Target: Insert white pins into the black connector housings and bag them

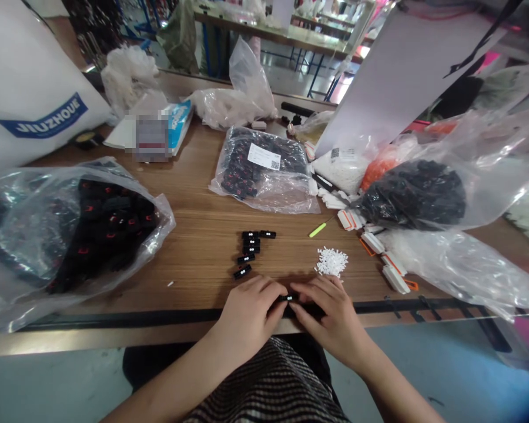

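Note:
At the table's front edge, my left hand (252, 302) and my right hand (328, 302) pinch a small black plastic part (290, 298) between them. Two white dots show on its top; the fingers cover its ends. Several like black parts (251, 242) lie in a loose column just beyond my left hand, each with two white dots. Close beyond my right hand sits a pile of tiny white pegs (331, 261). Behind the pile lies a tool with a yellow-green handle (317, 230).
An opened clear bag of black parts (114, 217) lies at left, a sealed bag (264, 161) at the back middle. White pieces with orange trim (394, 273) line the right side, below a bag of dark parts (417, 194). A white JIUZHOUE sack (35, 76) stands far left.

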The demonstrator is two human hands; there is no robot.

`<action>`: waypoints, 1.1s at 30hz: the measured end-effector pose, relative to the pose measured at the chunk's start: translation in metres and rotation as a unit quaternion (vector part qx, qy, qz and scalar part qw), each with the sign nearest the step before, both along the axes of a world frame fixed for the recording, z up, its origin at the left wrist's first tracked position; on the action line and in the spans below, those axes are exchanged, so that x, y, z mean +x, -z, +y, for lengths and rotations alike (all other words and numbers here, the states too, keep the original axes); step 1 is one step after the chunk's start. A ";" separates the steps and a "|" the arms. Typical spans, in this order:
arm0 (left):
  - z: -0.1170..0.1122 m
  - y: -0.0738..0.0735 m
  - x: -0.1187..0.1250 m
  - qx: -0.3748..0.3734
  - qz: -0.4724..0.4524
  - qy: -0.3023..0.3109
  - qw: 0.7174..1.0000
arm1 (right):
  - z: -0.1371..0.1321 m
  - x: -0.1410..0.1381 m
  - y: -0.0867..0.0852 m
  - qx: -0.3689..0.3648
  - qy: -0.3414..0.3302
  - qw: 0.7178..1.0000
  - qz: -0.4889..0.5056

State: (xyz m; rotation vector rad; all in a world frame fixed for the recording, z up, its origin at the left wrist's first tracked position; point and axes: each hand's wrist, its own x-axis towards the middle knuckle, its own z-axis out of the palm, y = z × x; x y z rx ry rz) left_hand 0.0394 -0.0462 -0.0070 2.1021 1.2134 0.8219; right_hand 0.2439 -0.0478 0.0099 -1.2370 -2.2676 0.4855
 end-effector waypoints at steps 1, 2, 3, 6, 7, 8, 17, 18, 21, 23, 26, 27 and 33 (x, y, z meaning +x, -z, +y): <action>0.000 0.000 0.000 -0.001 -0.001 0.000 1.000 | 0.002 0.001 0.000 -0.010 -0.007 1.000 -0.007; 0.000 0.000 0.000 -0.001 -0.003 0.000 1.000 | 0.004 0.003 0.000 -0.021 -0.014 1.000 -0.015; 0.000 -0.001 0.000 0.000 -0.008 -0.002 1.000 | 0.006 0.004 -0.001 -0.029 -0.020 0.999 -0.022; -0.003 -0.002 0.000 0.018 -0.038 -0.017 0.999 | 0.019 0.009 -0.007 -0.028 -0.004 0.998 -0.054; -0.005 -0.002 -0.001 0.027 -0.048 -0.021 0.998 | 0.025 0.009 -0.009 -0.020 0.008 0.997 -0.068; -0.006 -0.001 -0.001 0.036 -0.052 -0.022 0.998 | 0.032 0.008 -0.011 -0.012 0.021 0.996 -0.083; -0.007 0.002 -0.002 0.020 0.025 0.025 0.999 | 0.072 -0.040 -0.012 0.029 0.077 0.989 -0.122; -0.006 0.002 -0.003 0.020 0.029 0.029 0.999 | 0.071 -0.039 -0.013 0.030 0.084 0.990 -0.110; -0.005 0.002 -0.003 0.014 0.033 0.039 0.999 | 0.067 -0.013 -0.015 0.034 0.118 0.989 -0.081; -0.005 0.002 -0.003 0.006 0.030 0.043 0.999 | 0.062 0.017 -0.018 0.026 0.162 0.983 -0.080; -0.005 0.002 -0.003 0.000 0.024 0.048 0.999 | 0.054 0.064 -0.019 -0.017 0.246 0.962 -0.117; -0.006 0.002 -0.003 0.000 0.023 0.048 0.999 | 0.049 0.076 -0.019 -0.034 0.263 0.956 -0.124; -0.005 0.002 -0.003 0.001 0.019 0.046 0.999 | 0.020 0.093 -0.012 -0.154 0.212 0.961 -0.088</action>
